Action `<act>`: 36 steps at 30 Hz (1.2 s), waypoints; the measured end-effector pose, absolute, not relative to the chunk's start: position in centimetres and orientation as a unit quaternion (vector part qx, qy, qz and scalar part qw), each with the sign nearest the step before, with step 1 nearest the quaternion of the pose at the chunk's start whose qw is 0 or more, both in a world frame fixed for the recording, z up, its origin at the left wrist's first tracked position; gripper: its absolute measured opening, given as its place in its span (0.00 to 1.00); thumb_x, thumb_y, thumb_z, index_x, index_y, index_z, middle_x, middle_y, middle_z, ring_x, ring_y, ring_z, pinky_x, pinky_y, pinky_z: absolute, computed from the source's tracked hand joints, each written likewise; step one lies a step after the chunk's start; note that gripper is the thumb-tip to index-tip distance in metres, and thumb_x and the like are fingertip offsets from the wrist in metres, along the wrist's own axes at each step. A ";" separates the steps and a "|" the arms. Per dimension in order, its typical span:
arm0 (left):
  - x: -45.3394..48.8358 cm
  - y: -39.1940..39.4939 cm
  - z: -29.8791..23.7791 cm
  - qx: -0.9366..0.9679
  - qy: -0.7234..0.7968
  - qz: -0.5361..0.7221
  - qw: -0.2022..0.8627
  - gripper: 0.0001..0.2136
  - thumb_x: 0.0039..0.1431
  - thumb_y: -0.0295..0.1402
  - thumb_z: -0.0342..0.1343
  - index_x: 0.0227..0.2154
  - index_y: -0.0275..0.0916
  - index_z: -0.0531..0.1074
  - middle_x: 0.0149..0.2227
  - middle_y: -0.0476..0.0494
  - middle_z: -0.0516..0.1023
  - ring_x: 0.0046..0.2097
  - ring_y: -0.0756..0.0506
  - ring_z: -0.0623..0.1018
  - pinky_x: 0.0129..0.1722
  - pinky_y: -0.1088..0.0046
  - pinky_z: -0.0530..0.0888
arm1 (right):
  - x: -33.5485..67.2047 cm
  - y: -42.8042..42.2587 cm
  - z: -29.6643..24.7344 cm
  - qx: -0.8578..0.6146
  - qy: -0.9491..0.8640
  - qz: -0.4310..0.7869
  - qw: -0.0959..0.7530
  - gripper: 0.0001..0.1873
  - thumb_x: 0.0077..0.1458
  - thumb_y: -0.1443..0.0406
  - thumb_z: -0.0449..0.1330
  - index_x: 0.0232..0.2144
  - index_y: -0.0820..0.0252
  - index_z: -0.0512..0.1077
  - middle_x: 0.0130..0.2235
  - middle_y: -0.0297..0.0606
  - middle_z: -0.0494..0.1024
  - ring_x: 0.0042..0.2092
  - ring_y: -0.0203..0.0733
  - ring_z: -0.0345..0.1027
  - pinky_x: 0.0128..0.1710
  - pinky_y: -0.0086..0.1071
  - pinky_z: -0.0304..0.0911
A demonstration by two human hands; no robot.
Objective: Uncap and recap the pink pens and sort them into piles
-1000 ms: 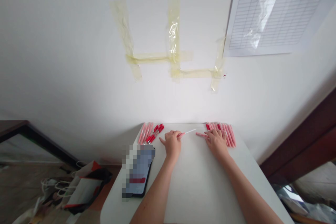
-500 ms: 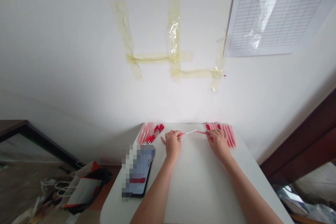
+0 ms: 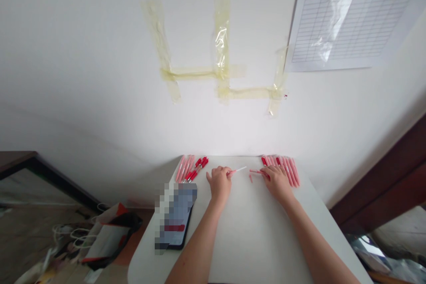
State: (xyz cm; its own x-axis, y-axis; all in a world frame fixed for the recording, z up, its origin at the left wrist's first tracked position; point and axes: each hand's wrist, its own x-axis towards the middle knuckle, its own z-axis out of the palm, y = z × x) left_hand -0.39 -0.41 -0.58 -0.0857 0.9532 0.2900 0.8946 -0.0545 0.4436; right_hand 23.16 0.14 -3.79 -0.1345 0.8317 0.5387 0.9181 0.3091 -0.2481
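Note:
My left hand (image 3: 220, 183) pinches a pink pen part with a thin white refill (image 3: 241, 169) sticking out to the right. Facing it, my right hand (image 3: 278, 182) is closed on a pink pen barrel (image 3: 255, 171); a gap separates the two parts. Just below that gap is a small pink piece (image 3: 250, 179), apart from both hands; whether it lies on the table or is in the air I cannot tell. Pink pens with some red parts (image 3: 293, 172) lie in a row beside my right hand. Left of my left hand are pink pens (image 3: 185, 168) and red pen parts (image 3: 196, 170).
A phone (image 3: 182, 217) lies at the left of the white table (image 3: 253, 239). The wall (image 3: 100, 75) rises directly behind, with yellowed tape and a printed sheet (image 3: 346, 26). Bags and cables (image 3: 106, 235) are on the floor at left.
The white refill in my left hand has come apart from the barrel in my right hand. A small pink piece now shows below the gap.

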 end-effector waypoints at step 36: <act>3.1 -0.7 -2.2 0.830 0.499 0.245 0.045 0.14 0.62 0.33 0.55 0.45 0.63 0.75 0.53 0.54 0.74 0.57 0.42 0.64 0.64 0.33 0.37 | 24.5 0.7 -4.1 -0.642 -0.669 -0.051 0.371 0.14 0.57 0.59 0.53 0.40 0.53 0.77 0.42 0.39 0.80 0.49 0.53 0.65 0.54 0.53 0.57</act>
